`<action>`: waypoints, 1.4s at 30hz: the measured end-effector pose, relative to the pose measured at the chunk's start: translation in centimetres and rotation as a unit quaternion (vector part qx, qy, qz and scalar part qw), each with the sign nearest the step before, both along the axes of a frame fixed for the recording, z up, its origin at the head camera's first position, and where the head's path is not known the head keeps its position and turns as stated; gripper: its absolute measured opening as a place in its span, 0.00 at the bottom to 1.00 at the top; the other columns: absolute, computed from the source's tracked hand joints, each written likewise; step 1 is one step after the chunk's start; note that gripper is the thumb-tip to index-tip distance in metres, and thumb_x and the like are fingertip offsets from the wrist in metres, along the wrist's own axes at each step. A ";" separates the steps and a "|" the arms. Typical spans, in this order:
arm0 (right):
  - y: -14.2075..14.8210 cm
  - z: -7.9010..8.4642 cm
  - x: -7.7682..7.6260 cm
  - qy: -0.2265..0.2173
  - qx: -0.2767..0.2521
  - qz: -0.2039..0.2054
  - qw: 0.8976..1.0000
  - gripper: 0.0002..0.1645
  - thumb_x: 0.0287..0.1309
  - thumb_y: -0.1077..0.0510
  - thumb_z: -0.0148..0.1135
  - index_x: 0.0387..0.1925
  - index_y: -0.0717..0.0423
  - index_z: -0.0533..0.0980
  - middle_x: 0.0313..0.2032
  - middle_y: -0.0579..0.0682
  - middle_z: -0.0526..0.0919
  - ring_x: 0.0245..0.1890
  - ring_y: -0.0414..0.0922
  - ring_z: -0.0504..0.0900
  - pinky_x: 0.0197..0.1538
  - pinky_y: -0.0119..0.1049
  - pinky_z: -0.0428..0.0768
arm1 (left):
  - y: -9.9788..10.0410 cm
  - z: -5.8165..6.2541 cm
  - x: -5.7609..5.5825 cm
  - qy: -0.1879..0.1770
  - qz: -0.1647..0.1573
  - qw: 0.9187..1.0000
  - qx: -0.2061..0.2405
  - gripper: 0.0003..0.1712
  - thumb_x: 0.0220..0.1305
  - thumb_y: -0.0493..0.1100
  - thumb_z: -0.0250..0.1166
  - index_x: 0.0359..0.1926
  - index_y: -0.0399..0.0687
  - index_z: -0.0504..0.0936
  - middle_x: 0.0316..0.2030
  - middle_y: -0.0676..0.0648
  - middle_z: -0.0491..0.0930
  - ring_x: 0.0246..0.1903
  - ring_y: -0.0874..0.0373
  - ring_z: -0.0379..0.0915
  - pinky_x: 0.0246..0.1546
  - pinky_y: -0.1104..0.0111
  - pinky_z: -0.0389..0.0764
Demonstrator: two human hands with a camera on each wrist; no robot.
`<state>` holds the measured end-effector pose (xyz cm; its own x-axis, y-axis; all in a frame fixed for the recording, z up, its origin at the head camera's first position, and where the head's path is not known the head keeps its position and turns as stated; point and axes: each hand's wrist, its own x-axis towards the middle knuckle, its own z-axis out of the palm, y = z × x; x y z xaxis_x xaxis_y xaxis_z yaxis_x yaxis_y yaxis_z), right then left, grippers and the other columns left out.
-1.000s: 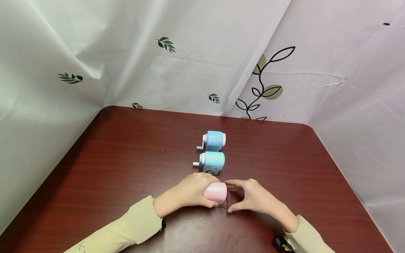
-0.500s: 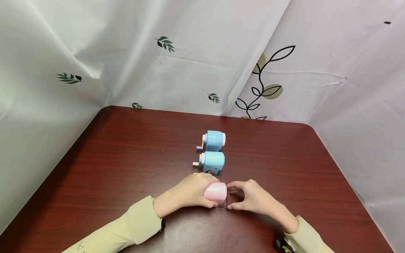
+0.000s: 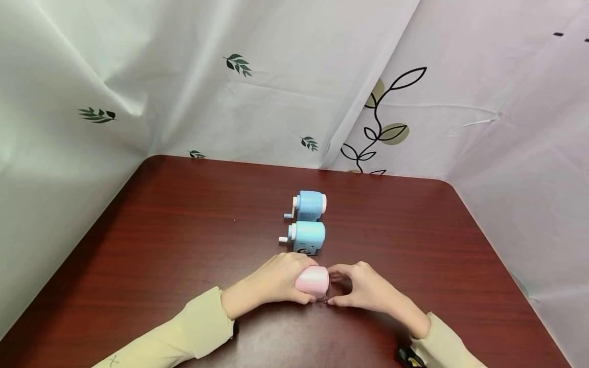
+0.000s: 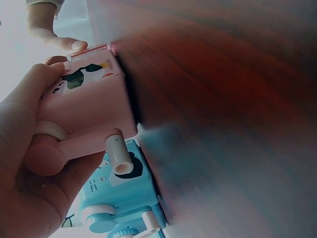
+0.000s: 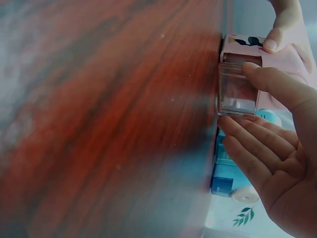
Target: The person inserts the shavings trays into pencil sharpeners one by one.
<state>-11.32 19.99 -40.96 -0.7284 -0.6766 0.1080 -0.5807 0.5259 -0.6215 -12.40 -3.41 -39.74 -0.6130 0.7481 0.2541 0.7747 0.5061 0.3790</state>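
My left hand (image 3: 276, 278) grips a pink crank pencil sharpener (image 3: 313, 280) from its crank side. In the left wrist view, the thumb lies along its printed side and the pink crank with a white knob (image 4: 119, 154) faces the camera. At the sharpener's right end, a clear shavings drawer (image 5: 237, 91) sticks partly out. My right hand (image 3: 368, 289) pinches that drawer, thumb on its near side and fingertips along its far side. Just behind stands a light blue sharpener (image 3: 310, 236), its white crank knob pointing left.
Another blue sharpener (image 3: 311, 205) stands farther back, close behind the light blue one, with its crank also to the left. All are on a dark red-brown wooden table (image 3: 193, 230). White curtains with leaf prints (image 3: 267, 102) hang around the table's back and sides.
My right thumb and fingers have closed in on the drawer and shifted slightly left. The drawer protrudes a little less. My left hand keeps its grip on the pink sharpener.
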 end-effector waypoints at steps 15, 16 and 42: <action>-0.6 0.0 0.1 0.014 0.003 -0.009 1.000 0.27 0.39 0.48 0.72 0.43 0.52 0.76 0.37 0.43 0.83 0.38 0.30 0.78 0.40 0.29 0.78 | 0.0 0.0 0.2 0.004 0.002 1.000 0.007 0.28 0.40 0.57 0.69 0.44 0.50 0.78 0.37 0.54 0.79 0.34 0.64 0.71 0.33 0.71 0.74; -0.7 0.0 0.2 0.012 0.004 -0.011 1.000 0.27 0.39 0.48 0.73 0.43 0.52 0.76 0.37 0.43 0.83 0.38 0.30 0.78 0.40 0.29 0.78 | 0.0 0.0 0.2 0.004 0.002 1.000 0.008 0.28 0.40 0.56 0.69 0.44 0.50 0.78 0.37 0.54 0.79 0.34 0.64 0.71 0.33 0.71 0.74; -2.0 0.4 0.3 0.042 0.035 -0.050 0.997 0.26 0.31 0.48 0.75 0.37 0.49 0.77 0.31 0.38 0.83 0.28 0.31 0.77 0.33 0.27 0.75 | 0.0 -0.2 0.2 0.017 -0.001 1.000 0.017 0.28 0.40 0.56 0.69 0.43 0.49 0.78 0.36 0.54 0.79 0.33 0.64 0.70 0.31 0.71 0.74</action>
